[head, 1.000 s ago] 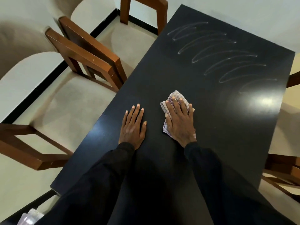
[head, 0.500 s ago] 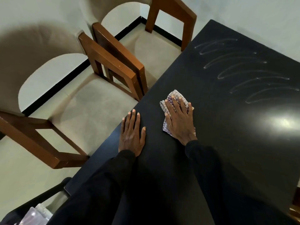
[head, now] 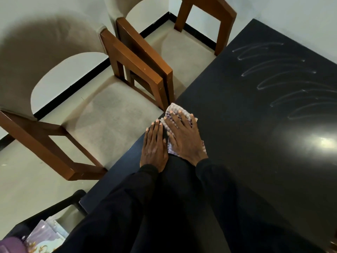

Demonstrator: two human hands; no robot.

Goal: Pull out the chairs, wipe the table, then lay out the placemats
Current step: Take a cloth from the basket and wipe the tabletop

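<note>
A black table (head: 255,143) fills the right half of the view, with curved wet wipe streaks at its far end. My right hand (head: 184,136) lies flat with spread fingers on a checked cloth (head: 173,109), pressing it onto the table at the left edge. Beside it my left hand (head: 154,145) rests flat on the table top along that same edge, its fingers touching the cloth's side. Two wooden chairs with beige seats, one near (head: 102,121) and one further back (head: 182,50), stand pulled out to the left of the table.
A wall with a black skirting (head: 76,88) runs behind the chairs. At the bottom left a dark chair or stand holds patterned placemats (head: 45,236). A bright light glare (head: 324,141) sits on the table at the right.
My right hand has slid the cloth left to the table's edge, closing up against my left hand. The view has swung left, so the chairs look nearer.
</note>
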